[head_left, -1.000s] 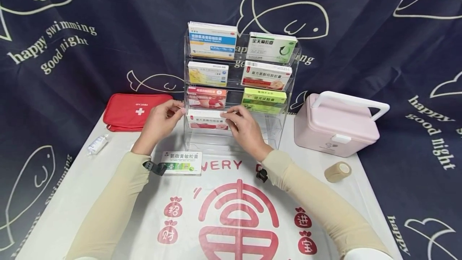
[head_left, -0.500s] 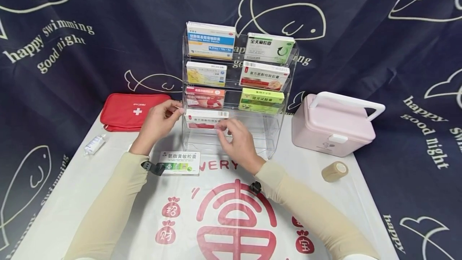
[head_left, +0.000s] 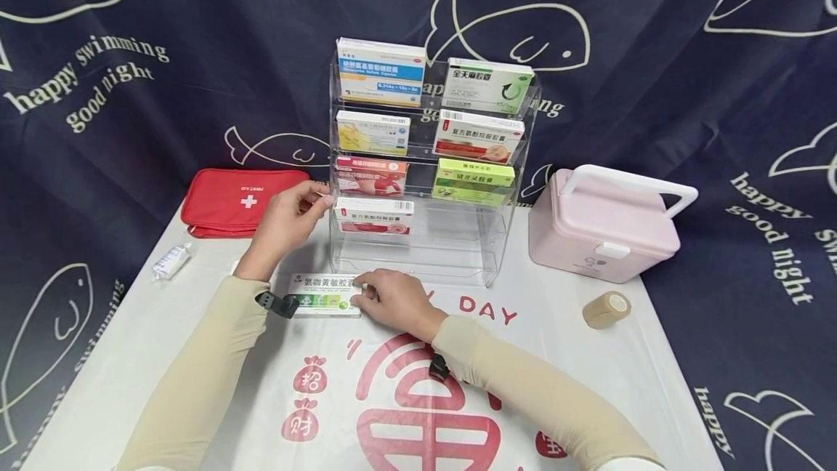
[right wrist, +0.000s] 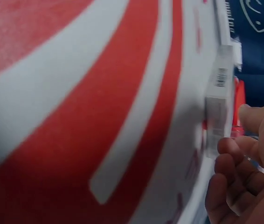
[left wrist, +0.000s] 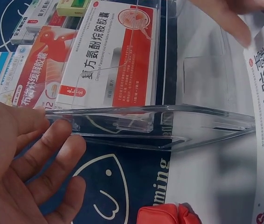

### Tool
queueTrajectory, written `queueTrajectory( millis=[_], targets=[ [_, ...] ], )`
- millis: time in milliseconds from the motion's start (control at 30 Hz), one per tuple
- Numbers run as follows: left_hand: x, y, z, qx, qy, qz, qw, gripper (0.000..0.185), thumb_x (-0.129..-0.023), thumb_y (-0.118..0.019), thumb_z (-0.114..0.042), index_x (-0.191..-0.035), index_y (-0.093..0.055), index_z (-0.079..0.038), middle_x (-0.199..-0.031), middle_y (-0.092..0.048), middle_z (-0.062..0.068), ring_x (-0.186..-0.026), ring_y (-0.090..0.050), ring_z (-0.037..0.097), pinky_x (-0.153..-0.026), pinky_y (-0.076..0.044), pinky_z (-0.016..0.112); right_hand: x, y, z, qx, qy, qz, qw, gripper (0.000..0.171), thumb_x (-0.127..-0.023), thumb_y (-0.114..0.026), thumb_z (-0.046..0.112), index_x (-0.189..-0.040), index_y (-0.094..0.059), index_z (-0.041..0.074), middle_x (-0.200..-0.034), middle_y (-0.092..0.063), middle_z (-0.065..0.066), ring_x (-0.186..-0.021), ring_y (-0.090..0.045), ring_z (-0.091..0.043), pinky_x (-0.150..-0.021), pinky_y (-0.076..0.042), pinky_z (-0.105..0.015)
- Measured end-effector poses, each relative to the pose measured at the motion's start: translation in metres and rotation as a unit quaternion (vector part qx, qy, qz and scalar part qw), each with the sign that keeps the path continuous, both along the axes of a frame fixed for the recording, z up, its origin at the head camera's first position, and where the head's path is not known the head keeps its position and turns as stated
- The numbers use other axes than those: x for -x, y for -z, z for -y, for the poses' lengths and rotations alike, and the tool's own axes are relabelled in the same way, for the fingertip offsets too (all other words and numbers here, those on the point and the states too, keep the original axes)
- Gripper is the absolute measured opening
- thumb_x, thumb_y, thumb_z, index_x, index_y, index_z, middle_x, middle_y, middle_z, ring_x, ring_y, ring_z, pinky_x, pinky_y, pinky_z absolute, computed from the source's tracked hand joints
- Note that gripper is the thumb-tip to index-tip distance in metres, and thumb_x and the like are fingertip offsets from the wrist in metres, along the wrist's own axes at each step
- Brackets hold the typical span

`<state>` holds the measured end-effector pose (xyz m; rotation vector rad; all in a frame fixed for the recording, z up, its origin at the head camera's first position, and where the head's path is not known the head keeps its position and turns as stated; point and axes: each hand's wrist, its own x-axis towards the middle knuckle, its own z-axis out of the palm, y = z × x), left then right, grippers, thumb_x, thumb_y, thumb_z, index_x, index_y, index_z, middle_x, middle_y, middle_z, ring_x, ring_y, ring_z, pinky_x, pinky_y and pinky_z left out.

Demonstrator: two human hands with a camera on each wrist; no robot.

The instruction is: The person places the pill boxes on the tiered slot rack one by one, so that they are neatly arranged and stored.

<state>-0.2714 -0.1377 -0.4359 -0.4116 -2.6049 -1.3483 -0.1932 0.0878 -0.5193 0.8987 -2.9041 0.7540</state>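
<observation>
At the left side of a clear acrylic display rack point(head_left: 451, 238), my left hand point(head_left: 288, 222) pinches the rack's edge between thumb and index finger. The left wrist view shows that hand point(left wrist: 34, 163) with the other fingers loosely bent beside the clear wall. My right hand point(head_left: 399, 302) is at the right end of a white and green medicine box point(head_left: 320, 295) lying flat on the table. Its thumb and bent fingers point(right wrist: 229, 148) are around that end, not visibly closed on it. A white and red medicine box point(head_left: 373, 216) stands in the rack's lowest occupied tier, on the left.
Several medicine boxes, among them a yellow-green one point(head_left: 474, 182), fill the upper tiers. A red first aid pouch point(head_left: 229, 198) and a wrapped roll point(head_left: 172, 262) lie left. To the right are a pink case point(head_left: 601, 231) with a white handle and a tan bandage roll point(head_left: 607, 310).
My right hand has let go of the white and red box in the rack and moved down and left to the white and green box. The left hand stays at the rack's edge.
</observation>
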Motion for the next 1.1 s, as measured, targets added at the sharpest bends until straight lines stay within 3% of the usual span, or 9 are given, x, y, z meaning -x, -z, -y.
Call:
queueTrajectory(
  millis=[367,667,967,1100],
  targets=[
    [0.001,0.001,0.003,0.002,-0.002,-0.002,1.0,0.023,-0.1,-0.067,-0.024,-0.116,-0.068,-0.006,-0.091,-0.07,0.01,-0.08,-0.065,0.025,-0.075,-0.049,0.041,-0.002,0.001,0.006,-0.042,0.008,0.034,0.998,0.046,-0.092,-0.074,0.043,-0.131,-0.067,0.02,-0.081,-0.055,0.015,-0.068,-0.049,0.0,-0.057,-0.042,-0.024],
    [0.002,0.002,0.001,0.002,0.002,-0.001,1.0,0.024,-0.101,-0.067,-0.025,-0.116,-0.068,-0.007,-0.09,-0.07,0.009,-0.08,-0.066,0.024,-0.075,-0.048,0.04,-0.023,-0.008,-0.034,-0.046,0.027,0.093,0.994,0.054,-0.091,-0.075,0.042,-0.137,-0.061,0.018,-0.091,-0.058,0.008,-0.078,-0.052,-0.006,-0.062,-0.045,-0.028],
    [0.001,0.003,0.001,0.0,-0.002,-0.005,1.0,0.022,-0.101,-0.067,-0.022,-0.116,-0.068,-0.006,-0.089,-0.069,0.01,-0.078,-0.065,0.024,-0.075,-0.048,0.04,-0.035,0.003,-0.062,-0.028,0.052,0.084,0.995,0.061,-0.092,-0.067,0.058,-0.139,-0.059,0.021,-0.107,-0.057,0.007,-0.079,-0.054,-0.007,-0.064,-0.048,-0.028],
    [0.001,0.004,0.0,0.003,-0.003,-0.004,1.0,0.023,-0.101,-0.067,-0.024,-0.116,-0.068,-0.007,-0.089,-0.069,0.009,-0.079,-0.065,0.024,-0.075,-0.047,0.039,-0.036,0.006,-0.061,-0.019,0.046,0.077,0.996,0.061,-0.094,-0.067,0.055,-0.141,-0.059,0.018,-0.112,-0.056,0.002,-0.08,-0.054,-0.01,-0.066,-0.049,-0.03]
  ],
)
